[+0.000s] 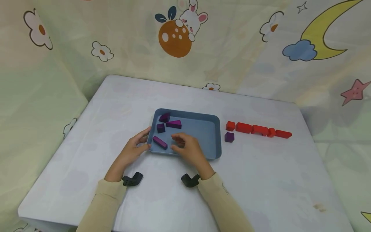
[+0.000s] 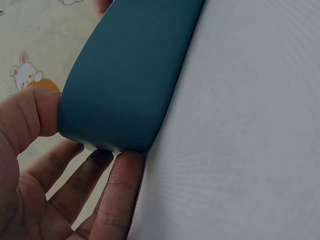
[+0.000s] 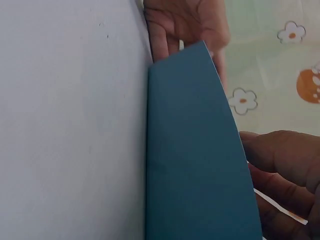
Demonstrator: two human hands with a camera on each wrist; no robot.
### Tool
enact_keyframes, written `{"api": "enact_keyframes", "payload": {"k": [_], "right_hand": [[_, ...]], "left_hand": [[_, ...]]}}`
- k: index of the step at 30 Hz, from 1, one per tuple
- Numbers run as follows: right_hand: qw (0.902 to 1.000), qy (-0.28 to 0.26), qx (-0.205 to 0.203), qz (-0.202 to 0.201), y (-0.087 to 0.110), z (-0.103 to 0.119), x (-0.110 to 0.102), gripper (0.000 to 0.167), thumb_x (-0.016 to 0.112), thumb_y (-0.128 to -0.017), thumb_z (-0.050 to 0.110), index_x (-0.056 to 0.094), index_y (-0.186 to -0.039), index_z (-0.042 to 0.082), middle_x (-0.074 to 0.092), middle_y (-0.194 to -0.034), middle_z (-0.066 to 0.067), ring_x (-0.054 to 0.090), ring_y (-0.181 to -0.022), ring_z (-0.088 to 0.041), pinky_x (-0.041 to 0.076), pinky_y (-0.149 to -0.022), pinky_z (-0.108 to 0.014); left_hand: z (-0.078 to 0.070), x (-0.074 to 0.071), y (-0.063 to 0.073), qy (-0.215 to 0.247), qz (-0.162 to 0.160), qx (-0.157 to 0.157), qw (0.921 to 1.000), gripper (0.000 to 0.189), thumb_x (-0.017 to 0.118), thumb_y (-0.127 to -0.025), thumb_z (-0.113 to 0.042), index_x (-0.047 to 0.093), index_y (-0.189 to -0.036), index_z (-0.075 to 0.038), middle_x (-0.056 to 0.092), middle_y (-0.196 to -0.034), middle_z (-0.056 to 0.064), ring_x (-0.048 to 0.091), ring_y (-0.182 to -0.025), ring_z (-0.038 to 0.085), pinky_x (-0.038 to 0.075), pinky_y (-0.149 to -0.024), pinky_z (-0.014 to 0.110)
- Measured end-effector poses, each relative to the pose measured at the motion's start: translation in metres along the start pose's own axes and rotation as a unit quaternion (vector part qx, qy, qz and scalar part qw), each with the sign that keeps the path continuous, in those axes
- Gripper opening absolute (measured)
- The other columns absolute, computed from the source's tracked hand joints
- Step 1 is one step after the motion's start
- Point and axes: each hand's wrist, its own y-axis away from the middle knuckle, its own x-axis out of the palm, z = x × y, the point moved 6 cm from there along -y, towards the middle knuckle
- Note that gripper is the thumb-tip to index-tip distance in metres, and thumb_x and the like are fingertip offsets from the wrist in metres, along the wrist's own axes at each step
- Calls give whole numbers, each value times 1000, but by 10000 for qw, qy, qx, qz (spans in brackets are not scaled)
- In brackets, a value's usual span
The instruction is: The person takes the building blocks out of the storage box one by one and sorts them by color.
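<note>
A blue tray (image 1: 200, 135) lies on the table with several purple blocks at its left end. My left hand (image 1: 131, 150) holds the tray's near left corner, the thumb at the rim and the fingers against the outer wall. Over the near part of the tray is my right hand (image 1: 190, 149), fingers bent and apart from the thumb, with nothing visible between them. Just left of its fingertips lies a long purple block (image 1: 160, 142). Farther back are a purple cube (image 1: 160, 128), a purple wedge (image 1: 174, 124) and a dark purple angled block (image 1: 164, 117).
Right of the tray, a row of red blocks (image 1: 243, 128) stretches rightward, including an arch (image 1: 259, 130). A second purple cube (image 1: 229, 137) sits in front of the row's left end. The white table (image 1: 261, 180) meets a patterned cloth backdrop (image 1: 232, 42) behind.
</note>
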Motion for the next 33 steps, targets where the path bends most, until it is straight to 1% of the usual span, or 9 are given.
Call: {"api": "enact_keyframes", "payload": {"k": [4,8,11,14,18,22,27,30,33], "right_hand": [[9994,165,83,298,-9,8,13,38,82,-96,5,72,-131,-5,75,-127,-19,74,-115,-34,58,-98,-39],[9977,472,251,428,-17,9,23,40,87,-93,9,74,-129,-2,77,-122,-17,75,-111,-30,59,-96,-39],[9965,697,253,376,-21,9,28,38,89,-90,9,77,-124,-1,79,-115,-15,76,-105,-28,59,-93,-38],[9957,894,98,228,-23,9,29,27,87,-91,6,79,-117,0,81,-107,-13,76,-98,-25,59,-89,-38],[9951,972,-164,-46,-20,6,24,17,81,-95,4,81,-113,3,81,-107,-11,74,-94,-24,58,-87,-37],[9976,545,-244,-337,-11,0,7,19,79,-98,4,80,-117,4,79,-112,-12,77,-95,-26,61,-87,-37],[9973,68,-377,-631,4,-8,-28,23,79,-97,1,78,-120,2,77,-116,-14,76,-105,-31,62,-87,-41],[9959,116,-448,-782,13,-12,-53,26,80,-95,0,78,-121,0,77,-117,-16,72,-111,-33,62,-90,-45],[9934,347,-458,-995,24,-17,-81,29,80,-94,-1,78,-122,-1,77,-117,-17,72,-111,-34,61,-93,-48]], "left_hand": [[0,1,0,28,24,-5,10000,73,64,-100,-2,39,-168,-7,47,-165,23,55,-140,42,42,-110,54],[-1,2,-1,41,67,4,10000,73,64,-101,-2,37,-169,-7,46,-166,23,54,-141,43,39,-112,59],[-2,2,-1,46,74,11,10000,73,64,-101,-1,37,-169,-7,46,-166,23,54,-141,43,39,-111,58],[-3,2,0,38,53,-8,10000,74,65,-100,-1,38,-169,-8,47,-165,23,55,-140,42,41,-109,55],[-3,1,1,1,24,-79,10000,73,65,-101,-3,39,-169,-9,47,-165,22,54,-141,41,43,-108,52],[-1,3,0,-41,43,-102,9999,73,64,-101,-4,38,-169,-10,44,-167,22,53,-142,43,45,-107,52],[1,3,0,-99,51,-182,9998,73,64,-101,-4,37,-169,-11,43,-167,23,51,-143,44,43,-109,56],[0,3,1,-73,57,-210,9997,73,64,-102,-4,37,-170,-11,43,-167,23,51,-143,44,43,-109,56],[-2,3,2,-69,78,-190,9998,73,65,-102,-5,36,-170,-10,42,-168,24,51,-143,44,44,-108,56]]}}
